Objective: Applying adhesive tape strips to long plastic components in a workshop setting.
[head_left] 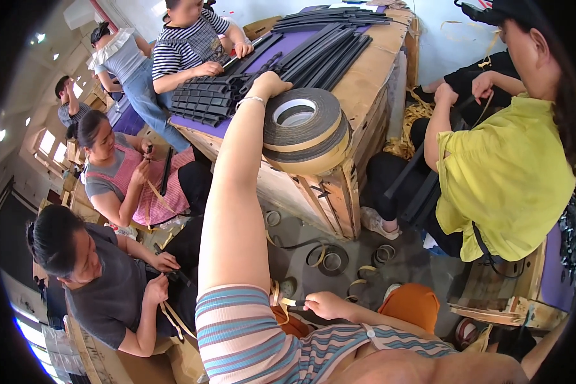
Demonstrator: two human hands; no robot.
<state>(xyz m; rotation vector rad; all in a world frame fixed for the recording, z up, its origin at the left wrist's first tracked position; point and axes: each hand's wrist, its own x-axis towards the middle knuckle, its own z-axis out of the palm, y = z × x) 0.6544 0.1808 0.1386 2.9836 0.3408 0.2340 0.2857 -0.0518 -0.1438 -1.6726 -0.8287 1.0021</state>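
Observation:
My left arm stretches far forward over the workbench. My left hand (272, 84), a bracelet at its wrist, is closed with fingers curled down at the ends of the long black strips (326, 54); whatever it grips is hidden. Right beside it, two stacked rolls of black foam tape (307, 128) with tan backing sit at the bench corner. Low in front of my body, my right hand (326, 305) pinches the end of a short black-and-tan tape strip (292, 302). Tan backing hangs near the strip's other end.
Black segmented pieces (201, 102) lie on the purple bench cover (259, 59). Loose tape coils (331, 259) litter the floor. Co-workers sit close: one in a yellow shirt (505, 173) on the right, others on the left, and one in stripes (192, 54) behind the bench. A wooden crate (499, 294) stands at right.

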